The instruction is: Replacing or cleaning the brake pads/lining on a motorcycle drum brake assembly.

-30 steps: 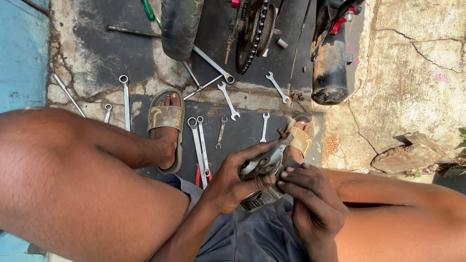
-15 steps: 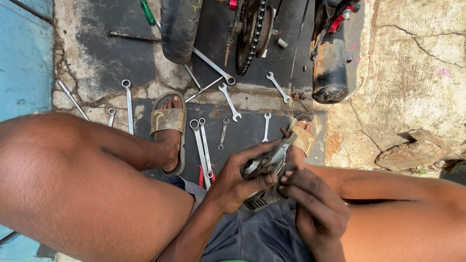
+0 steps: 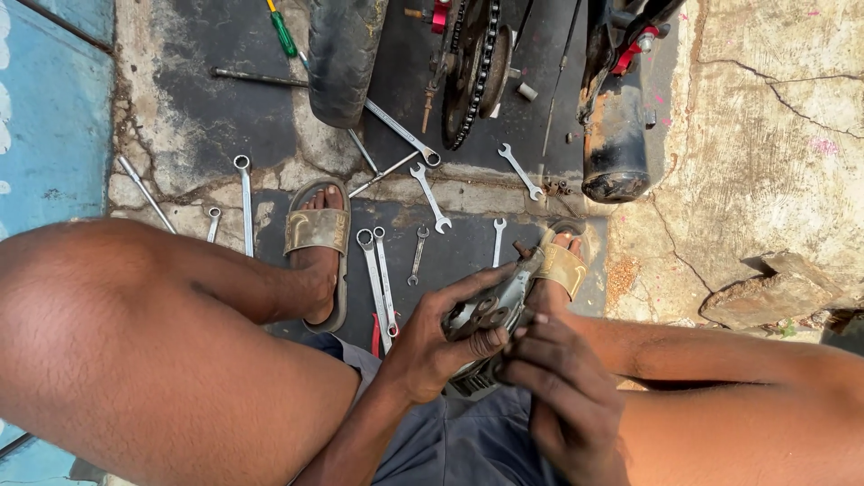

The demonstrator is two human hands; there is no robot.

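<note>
I sit low with my knees apart over an oily floor. My left hand (image 3: 430, 346) grips a grey metal engine part (image 3: 493, 310) from below, thumb across its face. My right hand (image 3: 562, 396) covers the part's near side, fingertips pressed on it. The part's lower finned edge (image 3: 468, 382) shows between both hands. Several spanners (image 3: 376, 274) lie on the ground just beyond my hands, between my sandalled feet (image 3: 317, 234).
A motorcycle rear tyre (image 3: 342, 54), chain sprocket (image 3: 468, 72) and black exhaust (image 3: 616, 144) stand ahead. More spanners (image 3: 430, 193), a green-handled screwdriver (image 3: 281, 29) and a long rod (image 3: 256, 78) are scattered about. A loose stone (image 3: 765, 292) lies right; blue painted floor (image 3: 45, 117) left.
The view has drifted slightly; both hands keep hold of the metal part, with my right fingers shifting a little on its near side.
</note>
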